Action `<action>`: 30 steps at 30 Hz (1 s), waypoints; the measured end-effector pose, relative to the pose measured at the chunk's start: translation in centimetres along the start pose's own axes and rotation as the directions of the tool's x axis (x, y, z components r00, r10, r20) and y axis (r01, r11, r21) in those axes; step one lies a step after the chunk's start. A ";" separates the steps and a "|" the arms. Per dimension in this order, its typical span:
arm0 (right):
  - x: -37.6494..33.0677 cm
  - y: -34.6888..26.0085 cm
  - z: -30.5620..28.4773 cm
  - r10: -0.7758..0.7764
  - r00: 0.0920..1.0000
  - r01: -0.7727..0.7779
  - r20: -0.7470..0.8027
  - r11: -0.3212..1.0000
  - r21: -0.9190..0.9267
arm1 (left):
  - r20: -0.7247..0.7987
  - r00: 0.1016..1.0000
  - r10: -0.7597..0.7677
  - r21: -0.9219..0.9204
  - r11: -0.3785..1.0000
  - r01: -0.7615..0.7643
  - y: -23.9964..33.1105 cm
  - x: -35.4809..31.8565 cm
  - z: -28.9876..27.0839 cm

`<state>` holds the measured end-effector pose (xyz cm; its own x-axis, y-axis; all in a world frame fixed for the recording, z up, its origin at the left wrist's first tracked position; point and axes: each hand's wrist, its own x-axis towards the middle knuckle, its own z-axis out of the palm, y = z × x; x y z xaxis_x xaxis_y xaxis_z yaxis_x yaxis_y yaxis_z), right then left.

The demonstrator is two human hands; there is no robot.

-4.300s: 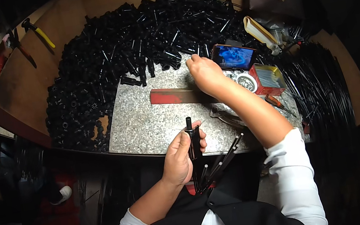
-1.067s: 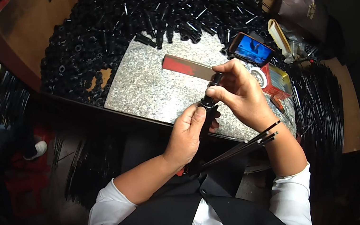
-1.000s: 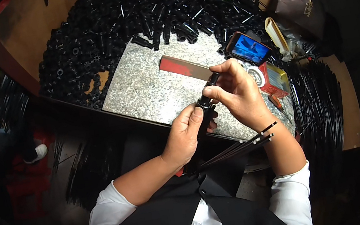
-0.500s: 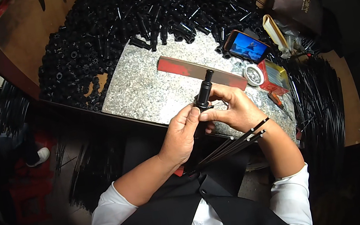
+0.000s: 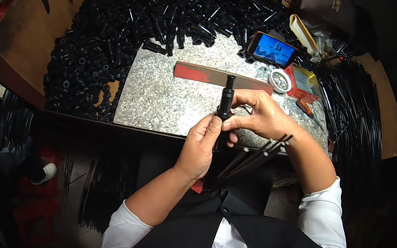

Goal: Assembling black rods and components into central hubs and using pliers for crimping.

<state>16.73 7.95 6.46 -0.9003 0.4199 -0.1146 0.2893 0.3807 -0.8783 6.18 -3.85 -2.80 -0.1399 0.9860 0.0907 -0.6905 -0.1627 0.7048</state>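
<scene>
Black and glossy, the tubular part (image 5: pixel 226 99) is standing out between both hands above the tabletop's (image 5: pixel 150 90) near edge, and we're seeing its long axis tilting, narrow end pointing far and slightly right. Here's what counts: it's rising just beyond the fingertips, its lower end sitting right between the two hands, neither one nearer. Our left hand (image 5: pixel 198 145) is wrapping that lower end, thumb pressing on the near left side, fingers closed. Our right hand (image 5: pixel 263 116) is pinching in from the right, thumb and forefinger meeting at the collar; the exact contact we aren't making out. Thin white-tipped rods (image 5: pixel 240 163) are running just below, reaching the right wrist. Farther off, a red-and-brown bar (image 5: pixel 195 73) is lying crosswise, with a white dish (image 5: pixel 280 80) resting beside its right end.
</scene>
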 end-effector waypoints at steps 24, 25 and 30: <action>-2.1 4.6 6.9 0.048 0.960 0.113 -0.277 0.836 0.537 | 0.008 0.997 -0.075 -0.231 0.970 0.074 1.4 0.5 -1.0; -2.1 4.7 7.0 0.051 0.963 0.104 -0.266 0.839 0.535 | 0.033 0.995 -0.091 -0.241 0.966 0.096 1.4 0.5 -1.3; -1.9 4.8 7.3 0.073 0.971 0.090 -0.230 0.775 0.626 | 0.043 0.991 -0.129 -0.257 0.957 0.135 1.5 0.6 -1.9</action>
<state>17.47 3.00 -0.91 -0.7782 0.6243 -0.0683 -0.0603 -0.1825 -0.9814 3.69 -3.55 -2.99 -0.0195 0.9994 0.0291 -0.8621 -0.0316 0.5057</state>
